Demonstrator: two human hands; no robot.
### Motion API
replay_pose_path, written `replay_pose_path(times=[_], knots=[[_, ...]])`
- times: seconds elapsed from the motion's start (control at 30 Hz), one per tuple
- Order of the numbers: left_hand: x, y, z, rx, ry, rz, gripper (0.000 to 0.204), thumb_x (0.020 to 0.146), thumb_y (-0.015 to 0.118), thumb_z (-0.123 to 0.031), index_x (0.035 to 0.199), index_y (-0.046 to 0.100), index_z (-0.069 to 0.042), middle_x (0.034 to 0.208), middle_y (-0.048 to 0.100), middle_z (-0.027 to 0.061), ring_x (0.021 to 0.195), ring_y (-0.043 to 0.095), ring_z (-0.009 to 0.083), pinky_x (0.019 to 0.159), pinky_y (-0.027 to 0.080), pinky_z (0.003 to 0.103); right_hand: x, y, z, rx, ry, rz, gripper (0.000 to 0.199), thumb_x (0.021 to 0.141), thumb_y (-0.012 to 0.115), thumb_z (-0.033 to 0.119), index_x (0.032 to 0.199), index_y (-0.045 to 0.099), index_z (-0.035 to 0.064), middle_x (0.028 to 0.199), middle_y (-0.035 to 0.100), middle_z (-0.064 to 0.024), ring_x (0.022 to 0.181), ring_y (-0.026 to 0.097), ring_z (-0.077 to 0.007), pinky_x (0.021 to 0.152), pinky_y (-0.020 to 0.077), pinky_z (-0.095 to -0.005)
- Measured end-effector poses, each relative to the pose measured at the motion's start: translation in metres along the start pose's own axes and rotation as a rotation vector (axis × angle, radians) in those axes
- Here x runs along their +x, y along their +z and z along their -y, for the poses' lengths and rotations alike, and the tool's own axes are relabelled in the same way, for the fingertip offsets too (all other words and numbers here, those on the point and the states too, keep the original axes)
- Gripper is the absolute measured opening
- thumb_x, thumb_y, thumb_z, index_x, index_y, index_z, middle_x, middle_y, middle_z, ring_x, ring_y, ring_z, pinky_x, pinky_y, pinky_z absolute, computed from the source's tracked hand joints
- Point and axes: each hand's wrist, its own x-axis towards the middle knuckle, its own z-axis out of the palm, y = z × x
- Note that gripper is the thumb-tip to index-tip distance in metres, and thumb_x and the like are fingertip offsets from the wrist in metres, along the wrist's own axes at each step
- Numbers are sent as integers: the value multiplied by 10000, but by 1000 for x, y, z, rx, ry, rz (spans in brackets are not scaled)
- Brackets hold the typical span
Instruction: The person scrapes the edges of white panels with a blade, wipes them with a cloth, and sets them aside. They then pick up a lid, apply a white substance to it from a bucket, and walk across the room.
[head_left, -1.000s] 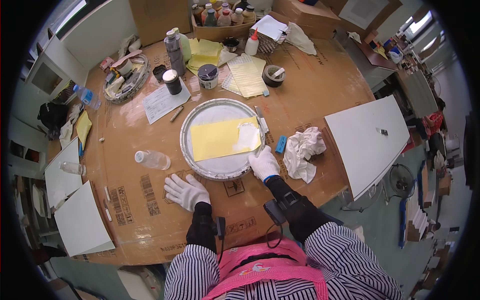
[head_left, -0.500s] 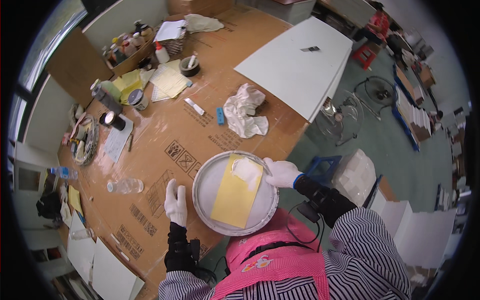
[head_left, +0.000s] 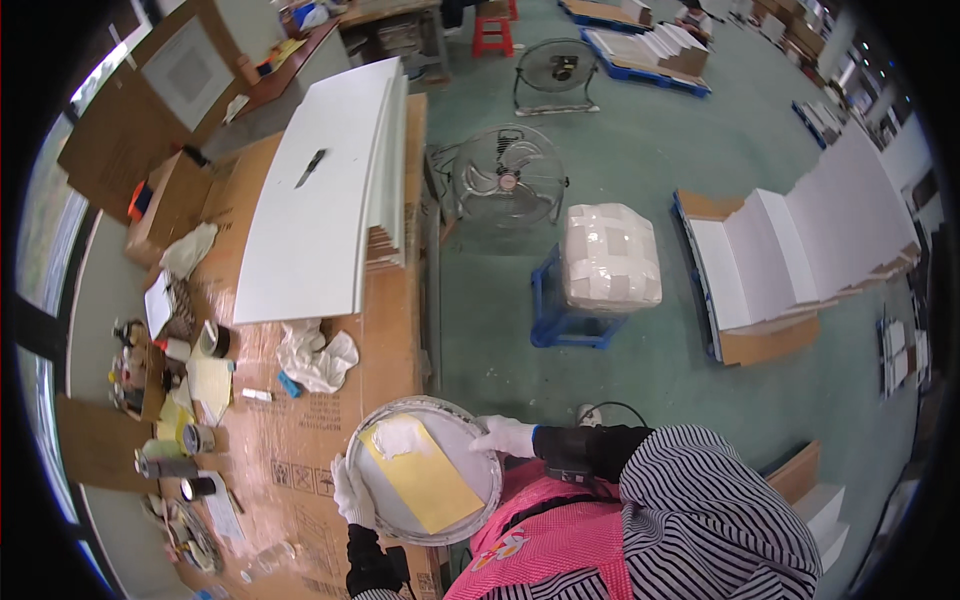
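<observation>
Pinching the rim of the round tray (head_left: 472,452): gloved right hand (head_left: 506,437). Gloved left hand (head_left: 352,493) against opposite rim; cannot tell if its fingers close. Tray held before pink apron (head_left: 560,550), at edge of table (head_left: 388,350), bearing yellow sheet (head_left: 437,487), white paste (head_left: 402,436). Farther: crumpled cloth (head_left: 318,357), blue block (head_left: 289,385); then white boards (head_left: 308,235), floor fan (head_left: 508,180).

A row of boxed handling pictograms (head_left: 300,476) is printed in dark ink on the cardboard-covered tabletop (head_left: 388,372), with small lettering set near it, too fine to be read. More dark lettering is borne by the cardboard at the far side, blurred. Faint print is carried by a white paper sheet (head_left: 223,508), but no word can be made out. At the hub of the nearer fan (head_left: 508,181) a reddish badge is seen, likewise illegible.
</observation>
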Motion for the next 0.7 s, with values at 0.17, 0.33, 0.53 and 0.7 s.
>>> replay_pose_path(times=[0.17,0.33,0.53,0.7], knots=[[38,38,-140,-330,-105,241,419,1008,522,-224,1332,538,41,1270,625,168,1153,594,261,1006,450,355,-45,-110,-12,122,-279,-113,576,838,691,228,1345,533,4,1198,646,-97,1077,605,-171,955,478,-315],[51,114,-290,-789,-83,522,434,999,564,-229,1324,538,57,1225,634,118,1075,609,190,947,479,323,-147,-236,-2,273,-516,-242,516,886,662,294,1290,580,-16,1179,646,-87,1044,585,-134,912,480,-305],[3,243,-456,-1150,-193,531,471,1013,556,-267,1373,491,29,1284,608,115,1131,608,212,965,495,333,-300,-365,-69,1113,-671,-134,613,1051,349,493,1427,419,15,1296,595,-113,1110,611,-189,964,492,-361],[-49,345,-592,-1241,-279,464,462,1004,559,-250,1386,484,-1,1294,595,106,1147,592,208,967,487,352,-370,-410,-91,1033,-783,-538,587,1024,484,386,1448,383,-7,1334,561,-114,1201,565,-215,1006,467,-368]])
